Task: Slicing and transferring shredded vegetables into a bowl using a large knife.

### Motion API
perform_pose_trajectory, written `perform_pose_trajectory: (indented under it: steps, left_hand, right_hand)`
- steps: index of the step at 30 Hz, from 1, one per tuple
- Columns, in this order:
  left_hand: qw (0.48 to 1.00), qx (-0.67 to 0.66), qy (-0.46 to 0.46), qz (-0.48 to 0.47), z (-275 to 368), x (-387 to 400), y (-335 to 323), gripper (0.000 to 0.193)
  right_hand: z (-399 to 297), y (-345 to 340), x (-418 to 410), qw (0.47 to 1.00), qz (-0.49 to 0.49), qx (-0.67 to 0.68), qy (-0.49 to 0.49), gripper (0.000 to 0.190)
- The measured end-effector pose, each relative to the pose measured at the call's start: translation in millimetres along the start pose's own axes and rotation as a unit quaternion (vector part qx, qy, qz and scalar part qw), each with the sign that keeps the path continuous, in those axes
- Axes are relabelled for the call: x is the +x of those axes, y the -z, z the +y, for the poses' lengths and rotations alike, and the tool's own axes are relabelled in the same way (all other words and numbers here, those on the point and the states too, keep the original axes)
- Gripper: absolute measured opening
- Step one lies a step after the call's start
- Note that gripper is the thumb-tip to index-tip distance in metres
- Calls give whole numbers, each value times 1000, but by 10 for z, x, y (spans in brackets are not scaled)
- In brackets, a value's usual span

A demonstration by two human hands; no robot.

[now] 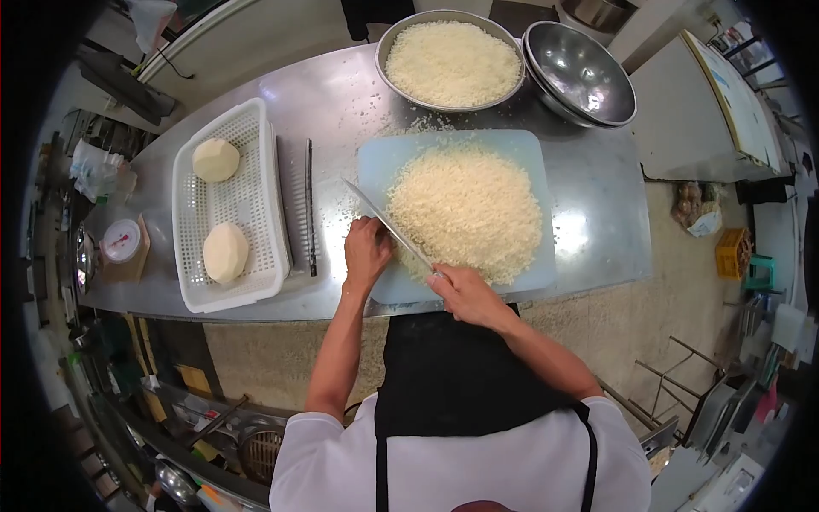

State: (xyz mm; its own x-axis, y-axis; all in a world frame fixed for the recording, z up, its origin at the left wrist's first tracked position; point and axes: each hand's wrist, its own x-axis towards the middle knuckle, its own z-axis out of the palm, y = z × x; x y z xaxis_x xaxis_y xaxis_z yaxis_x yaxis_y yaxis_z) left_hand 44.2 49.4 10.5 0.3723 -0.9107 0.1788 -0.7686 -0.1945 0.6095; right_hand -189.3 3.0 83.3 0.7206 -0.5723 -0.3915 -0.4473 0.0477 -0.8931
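Observation:
My right hand grips the handle of a kitchen knife. Its blade points up and left, over the left edge of a pale blue cutting board. My left hand is just left of the blade at that same edge; its fingers are curled, the tips are hidden, and I cannot tell whether they hold anything. A large heap of finely chopped, cream-white vegetable covers most of the board. Small bits lie scattered on the steel table around it.
Behind the board stands a steel bowl full of chopped white pieces, beside stacked steel bowls. At left, a white plastic basket holds two peeled root vegetables. A dark thin rod lies between basket and board.

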Motion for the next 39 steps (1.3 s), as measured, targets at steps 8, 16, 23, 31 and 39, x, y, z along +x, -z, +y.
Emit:
perform_pose_trajectory:
  steps: [8, 16, 23, 31, 39]
  left_hand:
    - [1000, -14, 7, -5, 42, -79, 67, 11]
    - [1000, -11, 8, -14, 41, -116, 127, 13]
    - [1000, 5, -2, -27, 41, -181, 213, 14]
    - [999, 9, 44, 3, 14, -307, 200, 11]
    - [998, 4, 42, 52, 79, -595, 120, 21]
  right_hand:
    - [-210, -22, -88, 993, -39, 74, -83, 48]
    - [-128, -79, -59, 991, -63, 77, -87, 56]
    - [-175, -146, -93, 991, -54, 85, -92, 49]
    - [-38, -135, -21, 988, -90, 85, -88, 54]
    - [-39, -2, 84, 991, -21, 87, -97, 49]
